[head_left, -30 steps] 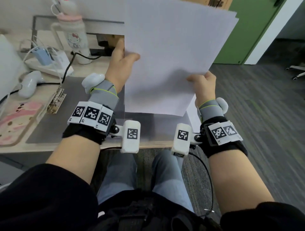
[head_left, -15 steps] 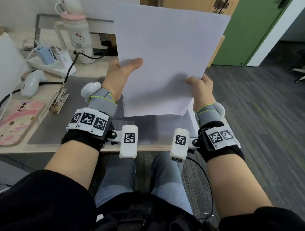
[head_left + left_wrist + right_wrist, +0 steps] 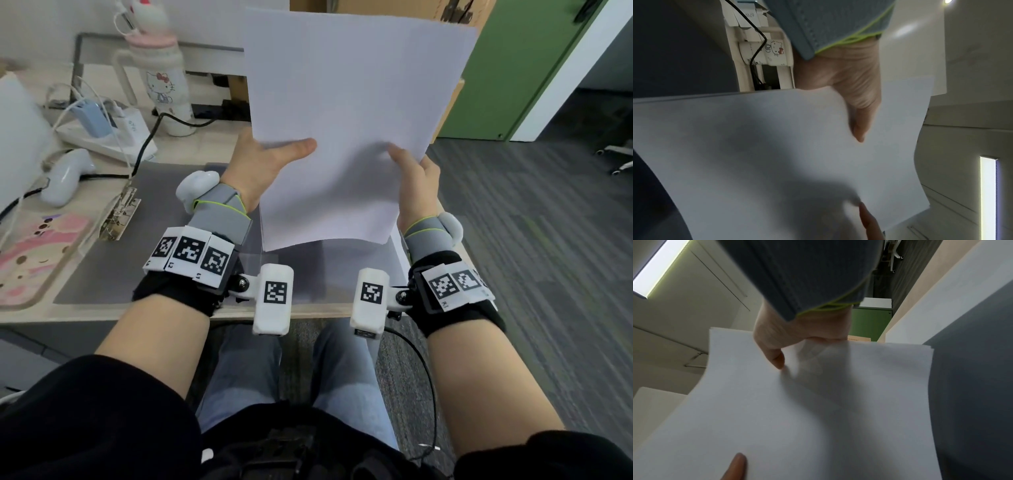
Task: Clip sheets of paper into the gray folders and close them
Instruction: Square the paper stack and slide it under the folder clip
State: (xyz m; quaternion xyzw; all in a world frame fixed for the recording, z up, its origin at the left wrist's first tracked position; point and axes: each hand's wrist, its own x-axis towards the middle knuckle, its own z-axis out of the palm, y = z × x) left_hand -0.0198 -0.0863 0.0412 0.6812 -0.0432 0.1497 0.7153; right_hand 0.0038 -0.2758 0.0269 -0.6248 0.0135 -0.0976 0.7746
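Both hands hold a stack of white paper sheets [image 3: 346,113] upright above the desk. My left hand [image 3: 263,164] grips the stack's left edge, thumb across the front and fingers hidden behind; the same thumb lies on the sheets [image 3: 777,154] in the left wrist view. My right hand [image 3: 416,181] pinches the right edge, thumb on the front of the paper [image 3: 818,402]. Under the stack lies the open gray folder [image 3: 102,270], flat on the desk, with its metal clip [image 3: 120,214] at the left edge.
At the back left stand a Hello Kitty bottle [image 3: 164,85], a white power strip with cables [image 3: 102,133] and a white handheld device [image 3: 66,174]. A pink tray [image 3: 30,260] lies at the left. The desk's front edge [image 3: 171,313] runs just before my wrists.
The paper stack has come down and toward me, and turned a little straighter. My left thumb has slid further across the front of the sheets.
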